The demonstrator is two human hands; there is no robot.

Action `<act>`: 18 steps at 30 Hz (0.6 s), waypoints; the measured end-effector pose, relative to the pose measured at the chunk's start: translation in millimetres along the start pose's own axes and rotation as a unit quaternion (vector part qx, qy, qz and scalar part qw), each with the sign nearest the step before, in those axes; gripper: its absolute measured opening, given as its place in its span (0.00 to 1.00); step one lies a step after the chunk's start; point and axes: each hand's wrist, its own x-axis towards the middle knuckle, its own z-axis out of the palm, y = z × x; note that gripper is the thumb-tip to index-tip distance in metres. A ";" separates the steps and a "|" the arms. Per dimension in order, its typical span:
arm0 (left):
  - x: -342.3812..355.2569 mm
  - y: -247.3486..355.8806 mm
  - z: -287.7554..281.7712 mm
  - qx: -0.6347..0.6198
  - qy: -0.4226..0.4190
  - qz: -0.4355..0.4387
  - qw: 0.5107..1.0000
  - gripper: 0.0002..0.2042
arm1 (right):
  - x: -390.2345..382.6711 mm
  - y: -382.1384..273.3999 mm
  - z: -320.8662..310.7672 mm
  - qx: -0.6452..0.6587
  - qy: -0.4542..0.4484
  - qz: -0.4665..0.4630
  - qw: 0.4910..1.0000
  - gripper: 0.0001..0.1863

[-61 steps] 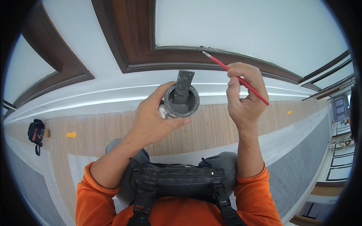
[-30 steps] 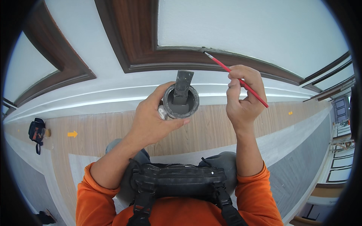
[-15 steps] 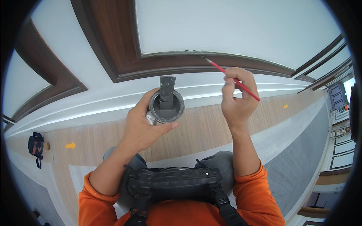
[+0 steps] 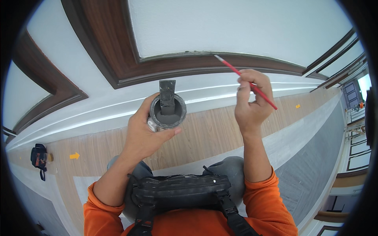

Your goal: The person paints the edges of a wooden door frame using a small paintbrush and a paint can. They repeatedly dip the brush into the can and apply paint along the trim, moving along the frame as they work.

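My left hand (image 4: 143, 133) is wrapped round a small can (image 4: 182, 118) with dark grey paint inside. A flat grey stick (image 4: 167, 92) stands upright in the can, its top above the rim. Something whitish at the can's side shows between my fingers, too small to name. Between the thumb and fingers of my right hand (image 4: 254, 96) is a thin red-handled paintbrush (image 4: 246, 81). Its tip is at the upper edge of a dark brown wooden moulding (image 4: 165, 66), beside the white wall panel (image 4: 236, 27). A grey streak runs along that edge.
A white skirting (image 4: 212, 91) runs along the wall's foot above a wood-look floor (image 4: 208, 133). A dark bag (image 4: 38, 156) lies at far left near a yellow arrow (image 4: 74, 156). A black pouch (image 4: 181, 188) sits across my lap. Grey floor tiles (image 4: 307, 169) lie at right.
The can in my left hand has shifted slightly left in view. My right hand has moved a little right, and the brush tip now sits slightly higher, at the moulding's upper edge.
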 end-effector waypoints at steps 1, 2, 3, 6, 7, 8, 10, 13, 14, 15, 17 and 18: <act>0.2 -1.2 0.2 0.002 0.000 0.001 1.000 0.42 | -0.9 -1.1 2.3 -0.002 -0.007 -0.001 1.000 0.13; 0.3 -2.0 0.5 0.005 0.000 0.003 1.000 0.41 | -1.5 -1.4 4.0 -0.004 -0.013 -0.002 1.000 0.13; 0.4 -1.7 0.7 0.001 0.001 0.003 1.000 0.41 | -2.0 -0.8 4.5 -0.007 -0.020 -0.003 1.000 0.13; -0.6 3.2 1.8 0.005 0.009 0.004 1.000 0.41 | -4.6 10.1 -4.4 -0.042 0.031 0.063 0.997 0.13; -0.7 4.9 1.8 0.014 0.010 0.003 1.000 0.41 | -3.5 13.3 -9.5 -0.050 0.046 0.076 0.995 0.13; -0.5 5.2 2.3 0.023 0.011 0.003 1.000 0.41 | -2.4 15.7 -10.6 -0.036 0.043 0.021 0.998 0.12; -0.8 1.1 0.9 0.009 0.011 -0.006 1.000 0.42 | -3.9 8.2 -4.5 -0.001 0.016 0.005 1.000 0.13; -0.5 -0.3 1.2 -0.012 0.009 -0.005 1.000 0.41 | -6.4 14.4 -2.1 -0.006 0.045 0.068 0.997 0.12; -0.9 0.3 1.3 -0.019 0.011 -0.003 1.000 0.41 | -7.7 17.5 -2.1 -0.011 0.066 0.100 0.993 0.12; 0.1 1.9 2.2 -0.020 0.003 -0.001 1.000 0.41 | -7.1 18.7 -6.9 -0.026 0.077 0.098 0.992 0.12; 0.0 4.5 2.4 -0.014 0.001 -0.004 1.000 0.41 | -8.8 23.7 -14.7 -0.041 0.096 0.096 0.990 0.12; 0.0 5.1 3.1 -0.012 0.001 -0.005 1.000 0.41 | -10.1 25.2 -14.5 -0.016 0.085 0.075 0.993 0.11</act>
